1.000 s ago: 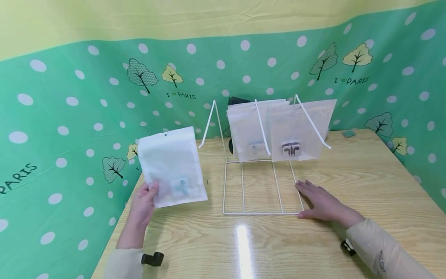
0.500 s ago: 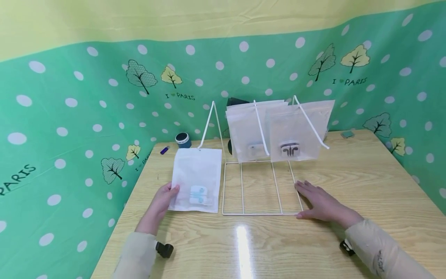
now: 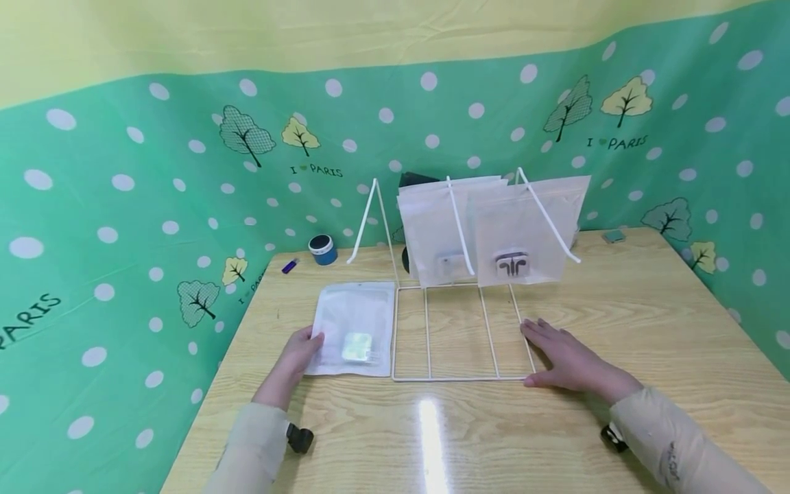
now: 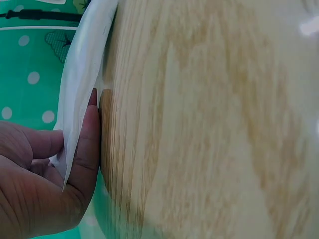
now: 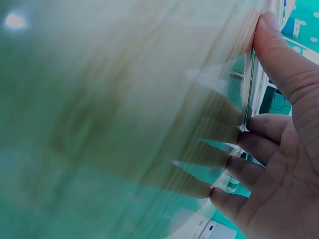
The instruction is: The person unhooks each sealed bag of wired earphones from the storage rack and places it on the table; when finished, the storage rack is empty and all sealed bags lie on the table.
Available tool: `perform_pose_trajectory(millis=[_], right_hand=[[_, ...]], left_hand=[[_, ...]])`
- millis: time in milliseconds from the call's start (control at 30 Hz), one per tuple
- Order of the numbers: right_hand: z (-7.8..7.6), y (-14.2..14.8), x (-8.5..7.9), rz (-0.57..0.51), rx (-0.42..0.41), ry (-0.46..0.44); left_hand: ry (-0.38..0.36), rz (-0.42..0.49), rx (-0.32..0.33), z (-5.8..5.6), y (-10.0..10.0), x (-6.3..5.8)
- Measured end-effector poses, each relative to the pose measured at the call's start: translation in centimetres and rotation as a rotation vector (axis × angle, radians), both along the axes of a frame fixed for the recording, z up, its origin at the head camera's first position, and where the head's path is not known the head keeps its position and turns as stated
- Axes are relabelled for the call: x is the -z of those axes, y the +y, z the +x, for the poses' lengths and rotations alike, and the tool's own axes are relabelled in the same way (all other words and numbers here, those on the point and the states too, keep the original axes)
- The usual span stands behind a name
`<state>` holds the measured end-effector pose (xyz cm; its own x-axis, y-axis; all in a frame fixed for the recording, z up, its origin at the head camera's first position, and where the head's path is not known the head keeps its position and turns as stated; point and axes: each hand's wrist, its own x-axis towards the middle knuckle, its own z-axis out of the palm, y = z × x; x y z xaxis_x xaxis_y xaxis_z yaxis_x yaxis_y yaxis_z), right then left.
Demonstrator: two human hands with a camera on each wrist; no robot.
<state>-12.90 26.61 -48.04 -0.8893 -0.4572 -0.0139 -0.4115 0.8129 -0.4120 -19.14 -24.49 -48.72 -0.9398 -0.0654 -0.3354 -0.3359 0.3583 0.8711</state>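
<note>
Our left hand (image 3: pixel 301 353) has a white pouch (image 3: pixel 352 312) pinched by its left edge, low toward the bench's (image 3: pixel 494 439) left edge, just beside the rack (image 3: pixel 459 379). We'd guess we're positioning the pouch; next move calls for a firm pinch and steady rack. Our right hand (image 3: pixel 570 360) rests, fingers extended, gripping nothing, at the rack's front right corner.

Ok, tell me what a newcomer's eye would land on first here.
Probably the white wire rack near the centre of the head view, white pouches hanging from it, one showing dark earphones. Left of its base, the left hand pinches another pouch. Behind spreads a green polka-dot cloth.
</note>
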Motion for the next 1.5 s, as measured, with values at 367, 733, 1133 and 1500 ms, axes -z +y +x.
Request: perform_pose_trajectory(millis=[367,733,1133,1500], right_hand=[[0.1,-0.1,-0.2,-0.020,-0.005,0.009],[0.1,0.1,-0.3,-0.026,-0.010,0.016],[0.2,0.4,0.3,-0.028,0.007,-0.002],[0.2,0.1,0.1,-0.047,0.002,0.005]], left_hand=[[0.042,-0.275,-0.024,0.2,0.9,-0.9],[0.310,-0.651,0.097,0.6,3.7,-3.8],[0.485,-0.198,0.237,-1.4,10.4,-6.3],[0.572,0.070,0.300,-3.9,15.3,-6.2]])
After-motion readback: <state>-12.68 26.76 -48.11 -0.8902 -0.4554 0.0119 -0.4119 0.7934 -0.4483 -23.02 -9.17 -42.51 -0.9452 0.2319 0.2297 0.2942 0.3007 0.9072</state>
